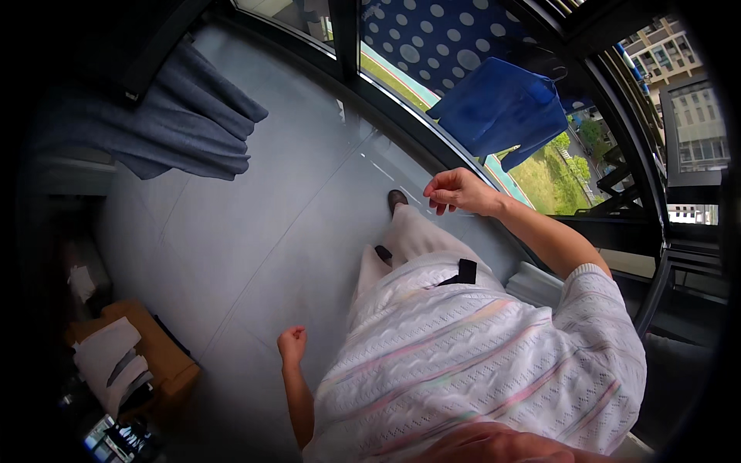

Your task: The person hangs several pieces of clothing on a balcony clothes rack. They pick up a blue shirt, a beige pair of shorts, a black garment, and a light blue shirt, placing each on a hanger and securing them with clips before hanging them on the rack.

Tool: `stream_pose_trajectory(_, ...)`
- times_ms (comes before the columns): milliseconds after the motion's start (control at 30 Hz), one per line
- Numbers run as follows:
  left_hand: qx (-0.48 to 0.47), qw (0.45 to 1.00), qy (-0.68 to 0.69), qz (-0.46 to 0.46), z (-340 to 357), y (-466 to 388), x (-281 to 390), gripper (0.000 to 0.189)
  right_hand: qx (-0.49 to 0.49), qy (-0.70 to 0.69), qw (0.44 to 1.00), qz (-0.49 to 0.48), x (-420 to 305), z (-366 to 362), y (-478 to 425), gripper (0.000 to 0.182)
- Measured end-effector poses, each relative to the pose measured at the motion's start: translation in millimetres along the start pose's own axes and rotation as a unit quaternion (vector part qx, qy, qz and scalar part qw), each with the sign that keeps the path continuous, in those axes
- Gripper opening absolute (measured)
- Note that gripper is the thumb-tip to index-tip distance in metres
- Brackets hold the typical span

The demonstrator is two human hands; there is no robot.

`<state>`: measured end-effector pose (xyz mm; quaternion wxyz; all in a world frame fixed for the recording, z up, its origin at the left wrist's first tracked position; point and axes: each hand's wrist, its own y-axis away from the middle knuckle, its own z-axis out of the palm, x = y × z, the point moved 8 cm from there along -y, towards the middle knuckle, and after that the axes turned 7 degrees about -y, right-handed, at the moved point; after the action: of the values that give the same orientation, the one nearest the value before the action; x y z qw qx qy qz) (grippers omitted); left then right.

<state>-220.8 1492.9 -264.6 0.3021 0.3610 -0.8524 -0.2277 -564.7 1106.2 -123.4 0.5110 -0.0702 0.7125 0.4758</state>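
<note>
My right hand (456, 192) is raised in front of the window, with its fingers curled in and the thumb near the fingertips. Nothing shows between them. Lower down at the left, my left hand (293, 344) hangs beside my body above the floor, its fingers folded into a loose fist and no object visible in it. Behind the glass or window opening, nearest my right hand, a blue long-sleeved garment (502, 110) hangs from a hanger (557, 75). A navy cloth with pale dots (428, 35) hangs past it.
Grey floor tiles (278, 214) lie before me, bordered by a dark window frame (405, 116). A grey-blue curtain (191, 116) drapes at the upper left. A tan upholstered seat (173, 359) at the lower left bears whitish cloth or paper (110, 347). A white rolled item (532, 283) lies beside my hip.
</note>
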Motion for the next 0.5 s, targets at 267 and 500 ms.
stream_pose_trajectory(267,0.113,0.983,0.143,0.015,-77.0,-62.2,-31.3,0.019,-0.125,0.259,0.936,0.205,81.2,108.7,-144.1,0.021)
stream_pose_trajectory(500,0.187,0.941,0.22,-0.174,-163.6,-45.6,-186.5,0.022,-0.172,0.343,0.909,0.166,-17.2,276.1,-313.3,0.017)
